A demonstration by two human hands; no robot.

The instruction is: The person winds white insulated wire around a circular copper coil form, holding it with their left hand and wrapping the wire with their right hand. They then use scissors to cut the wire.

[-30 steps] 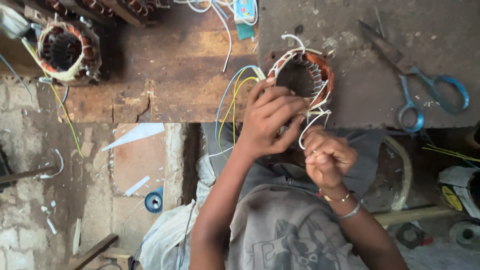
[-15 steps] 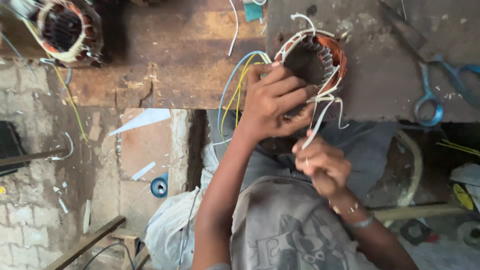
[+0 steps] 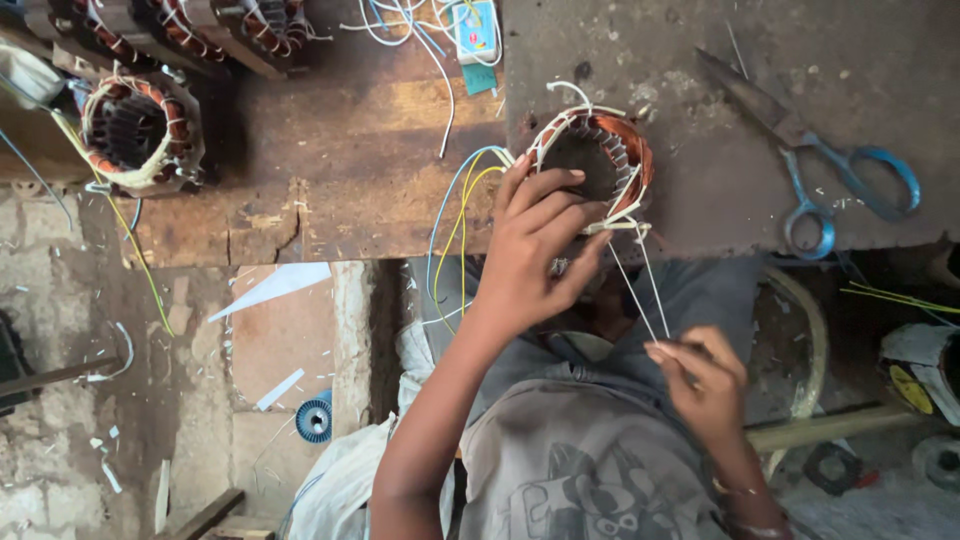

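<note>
The round motor part (image 3: 597, 170) sits near the front edge of the worktop (image 3: 700, 130), right above the person's lap. It is a ring of dark metal with slots inside. Shiny copper wire wraps around its rim, and white cord ties the wire in bunches.

The left hand (image 3: 535, 250) grips the near side of the ring, with the fingers curled over the rim and into the hole. The right hand (image 3: 705, 385) is lower down, over the grey shirt. It pinches two thin white strings (image 3: 640, 285) that run tight from the ring down to the fingers.

Thin blue and yellow wires (image 3: 455, 215) hang from the ring in loops over the edge.

The worktop is rough and grey on the right, and brown, cracked wood on the left. Scissors with blue handles (image 3: 815, 170) lie flat to the right of the ring, well apart from it. Another motor ring (image 3: 140, 130) with copper wire sits far left.

Half a second ago the right hand was up close under the ring. Now it is pulled back toward the body, and the strings are longer and straighter. The left hand has stayed on the ring.
</note>
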